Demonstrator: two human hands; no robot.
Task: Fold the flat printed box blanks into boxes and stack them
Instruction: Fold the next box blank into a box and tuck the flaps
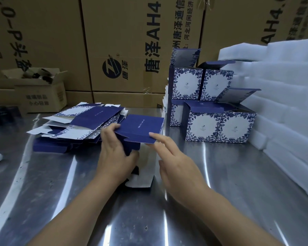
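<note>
Steel table point(238, 183) in use. The left hand point(116, 153) grips the left edge of a partly folded navy box blank point(142, 128). The right hand point(174, 157) has straight fingers, its index fingertip touching the blank's near edge. A loose pile of flat blanks point(82, 121) lies just left of it. Folded boxes point(219, 125), lids open, stand stacked two tiers high at right rear, beside white foam sheets point(283, 103). Large brown cartons point(124, 41) line the back, and a small open carton point(41, 93) stands at rear left.

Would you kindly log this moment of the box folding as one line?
stage: folding | left hand: grips box blank | right hand: straight fingers touch its edge | folded boxes: stacked at right
</note>
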